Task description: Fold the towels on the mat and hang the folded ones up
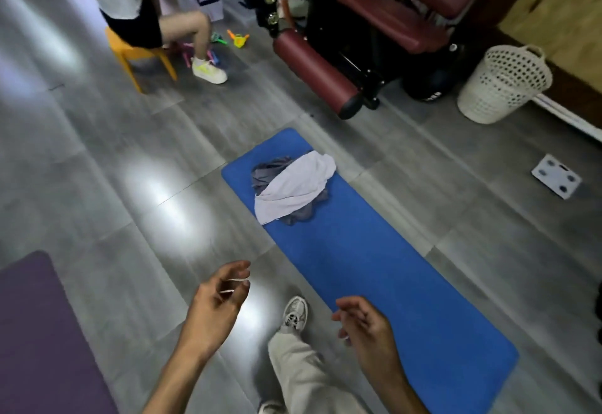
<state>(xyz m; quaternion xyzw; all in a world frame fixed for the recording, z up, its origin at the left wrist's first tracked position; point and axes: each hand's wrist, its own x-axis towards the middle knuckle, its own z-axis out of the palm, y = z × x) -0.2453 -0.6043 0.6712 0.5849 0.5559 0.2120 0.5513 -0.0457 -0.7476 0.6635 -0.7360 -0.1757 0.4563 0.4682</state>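
Towels, a white one [294, 187] crumpled over a grey one [272, 172], lie at the far end of the blue mat [391, 270]. Left hand [213, 309] and right hand [366, 325] hover near the floor with loosely curled fingers, released, grasping nothing. A white laundry basket [503, 84] and a maroon-padded gym machine [358, 38] stand beyond; a purple mat [39, 332] is cut off at left.

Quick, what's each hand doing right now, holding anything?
Left hand: open, fingers loosely curled, holding nothing.
Right hand: open, relaxed, holding nothing.

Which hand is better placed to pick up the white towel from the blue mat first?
Probably the right hand: it hangs over the blue mat, while the left hand is over bare floor. Both are empty and far from the white towel.
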